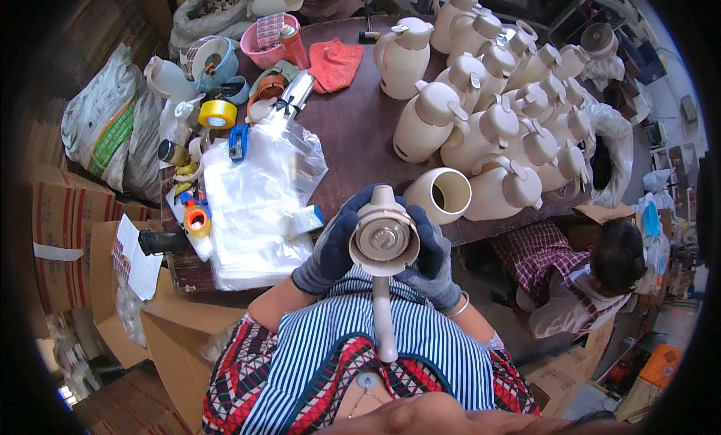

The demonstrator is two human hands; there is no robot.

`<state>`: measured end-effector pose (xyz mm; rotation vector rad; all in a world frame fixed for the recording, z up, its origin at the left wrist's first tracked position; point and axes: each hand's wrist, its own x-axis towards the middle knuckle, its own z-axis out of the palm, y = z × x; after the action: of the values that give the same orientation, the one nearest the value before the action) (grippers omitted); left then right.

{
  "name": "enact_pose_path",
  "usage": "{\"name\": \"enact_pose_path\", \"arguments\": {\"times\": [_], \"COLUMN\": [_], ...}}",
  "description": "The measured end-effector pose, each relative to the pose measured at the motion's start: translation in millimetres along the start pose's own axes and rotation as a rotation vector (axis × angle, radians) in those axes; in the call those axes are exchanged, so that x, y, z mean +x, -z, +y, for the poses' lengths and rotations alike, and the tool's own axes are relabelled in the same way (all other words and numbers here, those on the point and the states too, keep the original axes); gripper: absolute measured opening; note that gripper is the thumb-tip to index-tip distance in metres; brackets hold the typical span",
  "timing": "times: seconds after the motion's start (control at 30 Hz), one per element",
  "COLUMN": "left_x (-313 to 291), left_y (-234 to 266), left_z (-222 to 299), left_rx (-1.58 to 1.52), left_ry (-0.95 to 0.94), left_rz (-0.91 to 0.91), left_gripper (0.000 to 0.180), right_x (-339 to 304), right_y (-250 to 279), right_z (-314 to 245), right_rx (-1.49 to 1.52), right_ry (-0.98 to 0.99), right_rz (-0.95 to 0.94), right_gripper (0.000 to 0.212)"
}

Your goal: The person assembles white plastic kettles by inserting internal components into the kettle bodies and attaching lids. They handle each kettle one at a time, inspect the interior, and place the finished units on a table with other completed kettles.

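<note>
Both hands wear dark blue and grey gloves. My left hand [334, 243] and my right hand [433, 262] are closed around opposite sides of a beige vacuum jug [364, 264] held in front of my chest. Its lid is off, and a round, shiny part shows inside the mouth. The spout points away from me and the handle [383, 322] toward me. Much of the jug's lower part is hidden below its rim. Just beyond my right hand, an open beige jug shell [432, 197] lies on its side at the table edge.
Several lidded beige jugs [424, 119] crowd the table's right side. Clear plastic bags [251, 202], yellow tape [218, 114] and a red cloth [336, 64] lie on the left. An open carton [173, 337] stands at lower left. Another person [571, 277] is low at right.
</note>
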<state>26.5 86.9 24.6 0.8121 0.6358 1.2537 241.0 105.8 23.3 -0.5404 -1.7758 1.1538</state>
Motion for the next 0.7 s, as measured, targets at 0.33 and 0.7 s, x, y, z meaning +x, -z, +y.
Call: {"name": "enact_pose_path", "arguments": {"times": [0.33,0.7], "left_x": [8,16], "left_y": [-16,-14], "left_z": [6,-9], "left_rx": [-0.131,-0.121], "left_ry": [0.173,0.112], "left_rz": [-0.114,-0.013], "left_gripper": [0.08,0.079], "right_x": [-7,-21], "right_y": [22,-5], "right_z": [-7,-29], "right_rx": [-0.206,0.46], "right_ry": [0.179,-0.516], "right_rz": [0.018,0.377], "right_gripper": [0.089,0.097]}}
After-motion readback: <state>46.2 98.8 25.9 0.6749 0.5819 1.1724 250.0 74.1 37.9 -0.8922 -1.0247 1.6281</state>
